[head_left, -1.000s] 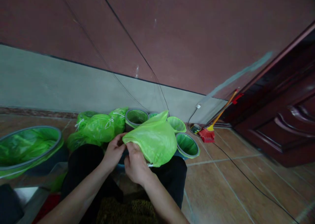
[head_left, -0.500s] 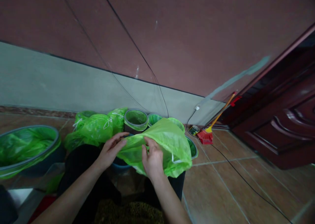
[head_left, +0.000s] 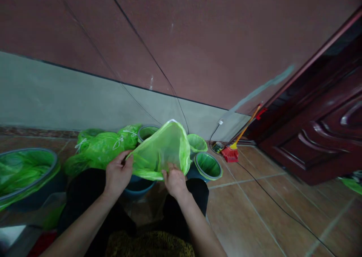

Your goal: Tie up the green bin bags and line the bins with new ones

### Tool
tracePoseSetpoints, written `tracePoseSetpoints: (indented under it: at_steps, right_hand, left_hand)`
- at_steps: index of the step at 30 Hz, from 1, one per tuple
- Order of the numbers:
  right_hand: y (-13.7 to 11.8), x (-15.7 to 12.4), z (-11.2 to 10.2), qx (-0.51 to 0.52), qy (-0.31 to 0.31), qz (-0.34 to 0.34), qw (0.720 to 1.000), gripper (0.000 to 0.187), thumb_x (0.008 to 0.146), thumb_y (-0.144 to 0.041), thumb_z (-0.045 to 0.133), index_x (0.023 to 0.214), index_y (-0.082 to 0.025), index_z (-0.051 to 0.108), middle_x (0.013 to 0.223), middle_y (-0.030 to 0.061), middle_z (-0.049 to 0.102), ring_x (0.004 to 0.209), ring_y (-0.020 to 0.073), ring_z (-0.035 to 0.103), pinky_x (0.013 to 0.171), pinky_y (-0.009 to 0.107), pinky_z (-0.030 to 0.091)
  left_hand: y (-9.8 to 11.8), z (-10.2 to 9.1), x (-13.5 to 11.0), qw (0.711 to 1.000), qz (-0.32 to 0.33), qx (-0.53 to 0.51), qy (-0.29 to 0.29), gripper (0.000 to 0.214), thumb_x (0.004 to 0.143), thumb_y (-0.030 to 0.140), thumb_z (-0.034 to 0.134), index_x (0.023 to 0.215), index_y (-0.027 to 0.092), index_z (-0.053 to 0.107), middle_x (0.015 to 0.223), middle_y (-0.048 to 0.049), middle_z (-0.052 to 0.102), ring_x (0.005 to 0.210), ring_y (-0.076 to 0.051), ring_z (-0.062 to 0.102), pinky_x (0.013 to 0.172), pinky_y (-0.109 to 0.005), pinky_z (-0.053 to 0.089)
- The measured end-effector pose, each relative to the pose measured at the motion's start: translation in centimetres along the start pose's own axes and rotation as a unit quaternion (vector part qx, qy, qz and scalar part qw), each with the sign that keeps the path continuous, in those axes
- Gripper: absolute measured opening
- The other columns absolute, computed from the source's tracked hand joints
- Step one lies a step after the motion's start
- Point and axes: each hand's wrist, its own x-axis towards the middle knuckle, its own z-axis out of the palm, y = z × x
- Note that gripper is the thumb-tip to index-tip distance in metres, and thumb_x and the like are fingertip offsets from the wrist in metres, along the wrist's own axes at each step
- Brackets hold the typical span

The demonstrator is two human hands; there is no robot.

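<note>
A light green drawstring bin bag is spread in the air in front of me, its mouth gaping toward me. My left hand is closed on the bag's left edge. At the lower rim, my right hand pinches the plastic, its fingertips partly behind the film. Below the bag, between my knees, stands a blue bin, partly covered by the bag.
A large bin with a green liner stands at left. Tied green bags lie by the wall. Lined bins stand to the right, near a red broom. A black cable crosses the tiles toward the door.
The bag has swung from lying flat to the right into an upright, opened shape. My left hand now grips its edge, and the right holds the lower rim. The view has shifted slightly right.
</note>
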Motion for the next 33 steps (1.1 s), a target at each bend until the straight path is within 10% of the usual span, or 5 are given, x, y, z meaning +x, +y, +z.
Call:
tracePoseSetpoints:
  at_steps: [8,33]
  right_hand:
    - [4.5,2.1,-1.4,-0.067,0.070,0.168,0.981,0.062,0.093,-0.022,0.054,0.151,0.000,0.041,0.145,0.0252,0.054,0.135,0.0330,0.053,0.109,0.038,0.044]
    - [11.0,-0.4,-3.9,-0.077,0.447,0.193,0.870,0.029,0.088,-0.031,0.052,0.107,-0.015,0.067,0.103,0.0180,0.067,0.101,0.0338,0.059,0.088,0.045,0.043]
  left_hand:
    - [-3.9,-1.6,2.1,0.988,-0.092,0.093,0.082,0.031,0.080,0.029,0.051,0.100,0.017,0.070,0.068,-0.0025,0.066,0.068,-0.024,0.067,0.067,-0.032,0.053]
    - [-5.5,-1.0,2.2,0.993,-0.108,-0.017,0.041,0.042,0.080,0.022,0.051,0.117,0.018,0.071,0.058,0.0019,0.068,0.060,-0.021,0.069,0.058,-0.028,0.052]
